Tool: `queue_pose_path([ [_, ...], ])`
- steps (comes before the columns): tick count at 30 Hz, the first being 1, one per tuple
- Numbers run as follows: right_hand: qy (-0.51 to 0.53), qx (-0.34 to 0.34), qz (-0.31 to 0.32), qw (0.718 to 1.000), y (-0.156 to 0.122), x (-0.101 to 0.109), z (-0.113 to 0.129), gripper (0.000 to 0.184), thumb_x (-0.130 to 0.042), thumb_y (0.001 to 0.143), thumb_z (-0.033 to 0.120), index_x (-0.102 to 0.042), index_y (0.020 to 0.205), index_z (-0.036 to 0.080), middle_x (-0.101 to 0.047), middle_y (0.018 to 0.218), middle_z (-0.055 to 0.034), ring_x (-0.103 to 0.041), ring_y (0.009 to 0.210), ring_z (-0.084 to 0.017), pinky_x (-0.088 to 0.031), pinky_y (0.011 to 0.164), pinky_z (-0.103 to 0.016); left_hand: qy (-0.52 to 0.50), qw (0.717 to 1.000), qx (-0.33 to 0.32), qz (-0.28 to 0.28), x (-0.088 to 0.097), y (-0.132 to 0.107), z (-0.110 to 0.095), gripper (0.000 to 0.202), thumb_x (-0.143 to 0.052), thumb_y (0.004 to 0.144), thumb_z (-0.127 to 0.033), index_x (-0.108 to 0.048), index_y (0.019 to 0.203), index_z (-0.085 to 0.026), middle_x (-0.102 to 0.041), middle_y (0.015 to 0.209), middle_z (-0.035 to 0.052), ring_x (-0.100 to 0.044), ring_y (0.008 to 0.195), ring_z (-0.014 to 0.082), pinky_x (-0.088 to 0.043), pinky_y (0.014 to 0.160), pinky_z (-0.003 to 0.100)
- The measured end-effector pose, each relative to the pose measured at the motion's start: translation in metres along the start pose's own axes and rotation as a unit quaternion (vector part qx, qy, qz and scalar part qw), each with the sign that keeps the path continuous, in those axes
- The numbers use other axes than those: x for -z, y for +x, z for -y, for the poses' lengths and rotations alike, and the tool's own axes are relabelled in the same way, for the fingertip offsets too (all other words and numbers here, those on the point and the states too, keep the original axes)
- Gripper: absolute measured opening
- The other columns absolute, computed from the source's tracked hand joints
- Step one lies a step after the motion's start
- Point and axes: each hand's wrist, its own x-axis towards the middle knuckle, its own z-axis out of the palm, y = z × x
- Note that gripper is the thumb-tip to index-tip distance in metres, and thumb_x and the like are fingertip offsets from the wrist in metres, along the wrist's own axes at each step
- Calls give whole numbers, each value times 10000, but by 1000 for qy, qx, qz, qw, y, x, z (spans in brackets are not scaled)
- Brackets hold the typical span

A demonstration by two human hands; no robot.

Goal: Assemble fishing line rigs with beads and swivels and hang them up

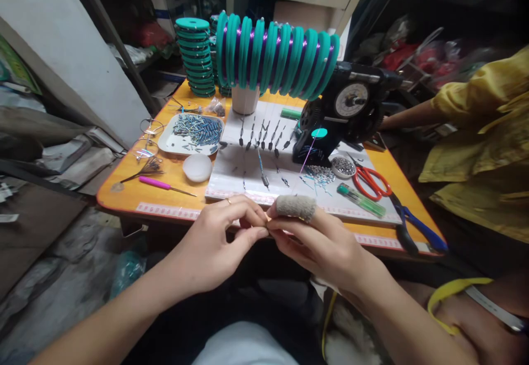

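My left hand and my right hand meet fingertip to fingertip just before the near edge of the orange table. Both pinch a tiny item between them that is too small to name. A grey fabric sleeve covers one finger of my right hand. Beyond the hands lies a white mat with several small dark sinkers laid in a row. A row of teal spools wound with purple line stands on a white cup behind it.
A white tray of small metal pieces, a white lid, a pink-handled pick, red scissors, a green tube and blue pliers lie on the table. A black winding machine stands right. A person in yellow sits at right.
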Motion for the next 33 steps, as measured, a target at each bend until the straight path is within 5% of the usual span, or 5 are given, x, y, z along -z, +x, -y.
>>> queue_pose_path([
  [5,-25,8,-64,998,-9,-12,-2,275,-675,855,59,-631,1120,117,-709,1010,-139,-691,964,-229,-640,804,-358,-189,971,132,64,6,9,4,91,-731,839,-228,-704,776,-168,-693,923,57,-686,843,173,-560,718,259],
  [10,-81,-84,-156,981,-14,-18,9,323,-721,790,37,-663,1069,188,-719,967,-94,-707,917,-237,-637,788,-367,-331,927,64,-164,-9,-7,13,98,-664,927,-274,-726,931,-198,-666,1093,53,-678,916,121,-556,824,218],
  [14,-68,-96,-171,978,-13,-19,10,228,-678,835,66,-666,1006,216,-697,878,-48,-677,889,-213,-618,736,-349,-419,887,179,-75,-29,-15,13,173,-655,940,-321,-731,893,-173,-661,739,7,-534,474,19,-420,461,115],
  [21,-60,-59,-153,985,-18,-24,6,221,-706,801,24,-668,966,166,-707,907,-43,-641,957,-184,-598,838,-317,-553,796,220,-116,-38,8,7,148,-837,767,-247,-744,800,-137,-654,720,0,-474,462,-8,-363,395,66],
  [33,49,-200,-173,963,-6,-28,17,202,-717,823,56,-657,980,168,-651,1024,-53,-651,949,-136,-570,832,-237,-282,949,65,-126,-37,-4,20,66,-696,873,-149,-724,869,-209,-643,871,-9,-576,555,31,-540,490,127],
])
